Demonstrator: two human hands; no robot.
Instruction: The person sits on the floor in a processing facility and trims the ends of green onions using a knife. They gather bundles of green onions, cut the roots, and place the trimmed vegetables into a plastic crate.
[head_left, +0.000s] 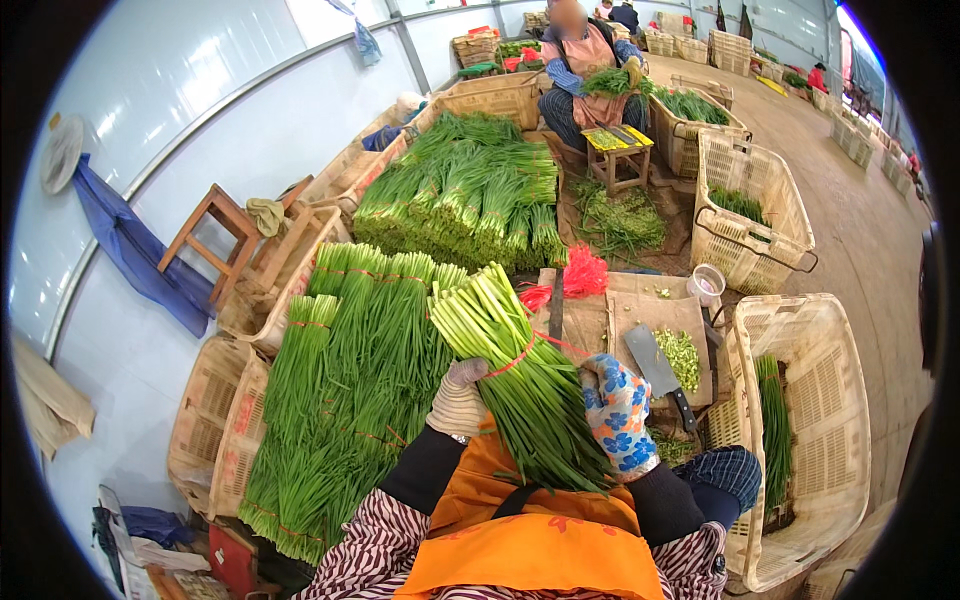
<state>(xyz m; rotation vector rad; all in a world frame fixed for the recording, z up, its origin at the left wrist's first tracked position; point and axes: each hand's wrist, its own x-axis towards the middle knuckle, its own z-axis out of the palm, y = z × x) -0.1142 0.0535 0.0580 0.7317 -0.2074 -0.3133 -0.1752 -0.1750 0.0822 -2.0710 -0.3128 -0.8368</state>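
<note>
A thick bundle of garlic chives (525, 367) lies tilted across my lap, its pale cut ends pointing up and left. My left hand (459, 397), in a striped knit glove, grips the bundle's left side close to a red tie. In a blue-and-orange flowered glove, my right hand (619, 409) pinches the free end of the red plastic tie (559, 343), which runs around the stems. Right of it, a cleaver (651, 360) with a black handle rests on a board (622, 304) beside chopped stem ends (679, 356).
Tied chive bundles (352, 360) are stacked at my left, with a larger pile (465, 187) ahead. Red plastic strips (585, 271) and a clear plastic cup (706, 283) lie near the board. A plastic crate (825, 420) stands at my right. Another person (592, 75) sits ahead by a stool (619, 154).
</note>
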